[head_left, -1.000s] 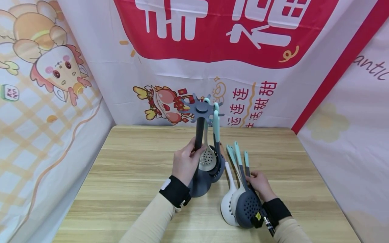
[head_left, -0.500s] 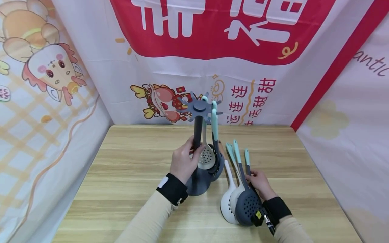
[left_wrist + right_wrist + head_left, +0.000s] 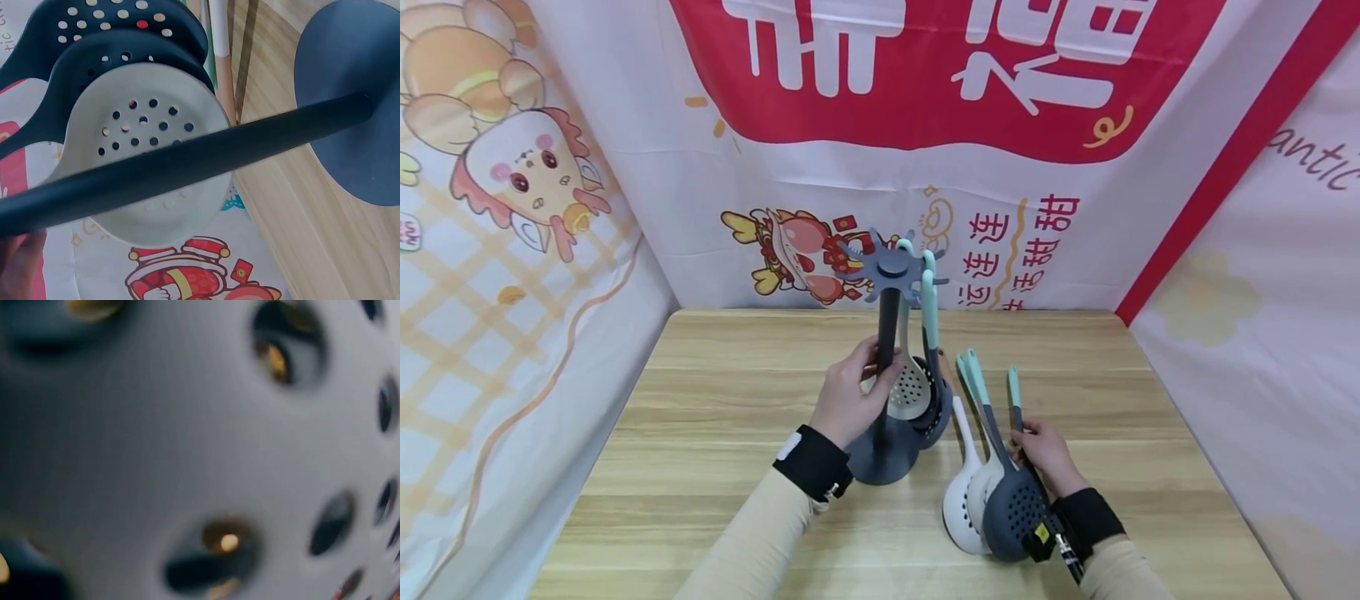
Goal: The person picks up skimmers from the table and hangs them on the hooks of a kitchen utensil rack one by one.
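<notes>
My left hand (image 3: 853, 396) grips the black post (image 3: 888, 325) of a utensil stand with a star-shaped hook top and a round base (image 3: 880, 462). On its hooks hang a cream skimmer (image 3: 909, 392) and dark skimmers (image 3: 937, 425) with teal handles. My right hand (image 3: 1048, 454) pinches the dark neck of a teal-handled utensil (image 3: 1015, 390); its lower end is hidden. Beside that hand lie a dark skimmer (image 3: 1011, 512), a cream utensil (image 3: 979, 492) and a white perforated ladle (image 3: 958, 512), overlapping. A grey perforated surface (image 3: 144, 437) fills the right wrist view.
The wooden table (image 3: 722, 400) carries the stand and the utensils. A printed cloth (image 3: 850, 183) hangs behind it, with more cloth at both sides. A brown handle end (image 3: 945, 367) shows between the stand and the loose utensils.
The teal-handled utensil in my right hand has moved slightly right, away from the other teal handles, which have tipped left. My left hand has shifted a little left on the post.
</notes>
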Demonstrator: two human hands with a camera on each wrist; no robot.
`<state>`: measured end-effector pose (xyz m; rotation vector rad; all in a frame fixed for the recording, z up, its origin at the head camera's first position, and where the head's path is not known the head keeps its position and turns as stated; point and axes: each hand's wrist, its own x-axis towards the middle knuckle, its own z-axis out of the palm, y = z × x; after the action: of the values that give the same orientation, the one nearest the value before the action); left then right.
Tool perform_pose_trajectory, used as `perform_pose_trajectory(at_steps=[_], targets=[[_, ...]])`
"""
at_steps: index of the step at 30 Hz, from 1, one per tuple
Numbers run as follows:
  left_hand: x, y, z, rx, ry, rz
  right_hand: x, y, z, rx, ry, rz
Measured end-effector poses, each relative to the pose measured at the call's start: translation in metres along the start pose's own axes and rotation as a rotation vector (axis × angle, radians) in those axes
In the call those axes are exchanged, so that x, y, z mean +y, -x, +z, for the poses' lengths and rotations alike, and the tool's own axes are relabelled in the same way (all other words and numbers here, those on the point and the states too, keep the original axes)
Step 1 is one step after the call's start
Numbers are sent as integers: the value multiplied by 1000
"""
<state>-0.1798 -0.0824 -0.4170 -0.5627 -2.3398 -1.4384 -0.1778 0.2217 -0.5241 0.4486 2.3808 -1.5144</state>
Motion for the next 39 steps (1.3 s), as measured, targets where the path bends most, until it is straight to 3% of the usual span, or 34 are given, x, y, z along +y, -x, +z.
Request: perform_pose_trajectory(at_steps=[7, 11, 30, 39], targets=[[-3, -1, -9, -158, 64, 15, -6, 5, -8, -18, -18, -6], [-3, -3, -12, -193, 40, 25, -7, 7, -10, -23, -37, -11], [-5, -2, -13, -101, -34, 78, -21, 16, -12, -18, -55, -61], [-3, 1, -10, -62, -40, 68, -29, 20, -15, -3, -28, -93]])
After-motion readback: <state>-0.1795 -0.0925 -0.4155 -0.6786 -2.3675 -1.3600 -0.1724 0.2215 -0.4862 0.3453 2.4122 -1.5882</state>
